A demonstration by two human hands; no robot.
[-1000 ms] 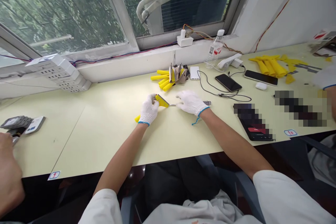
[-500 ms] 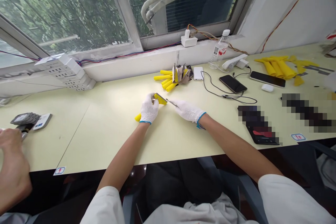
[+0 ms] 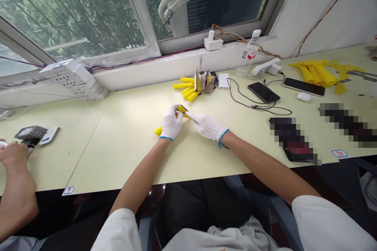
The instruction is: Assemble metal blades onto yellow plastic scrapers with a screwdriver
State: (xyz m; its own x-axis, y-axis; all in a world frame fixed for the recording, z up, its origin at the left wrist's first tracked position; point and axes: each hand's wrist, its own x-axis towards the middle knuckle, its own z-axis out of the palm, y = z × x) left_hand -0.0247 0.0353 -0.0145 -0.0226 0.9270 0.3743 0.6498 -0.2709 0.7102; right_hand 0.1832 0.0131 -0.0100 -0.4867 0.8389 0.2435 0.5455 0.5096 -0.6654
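Observation:
Both of my hands wear white knit gloves and meet over the pale yellow table (image 3: 123,153). My left hand (image 3: 171,122) is closed round a yellow scraper (image 3: 158,130); its handle end sticks out toward me and its wide head shows above the fingers. My right hand (image 3: 206,125) is closed in a pinch on a thin metal blade (image 3: 191,117) held against the scraper's head. Behind them, near the window sill, lies a pile of yellow scrapers and metal blades (image 3: 196,84).
Phones (image 3: 263,92), a charging cable (image 3: 250,106), a white earbud case (image 3: 304,96) and a water bottle (image 3: 249,53) lie to the right. More yellow scrapers (image 3: 316,72) are at the far right. A co-worker's hand (image 3: 13,155) and small packs (image 3: 32,133) are at left. Power strips (image 3: 75,82) rest under the window.
My right hand slid left with the metal blade until it reached the scraper's head in my left hand. The camera shifted slightly. The co-worker's hand at left moved up.

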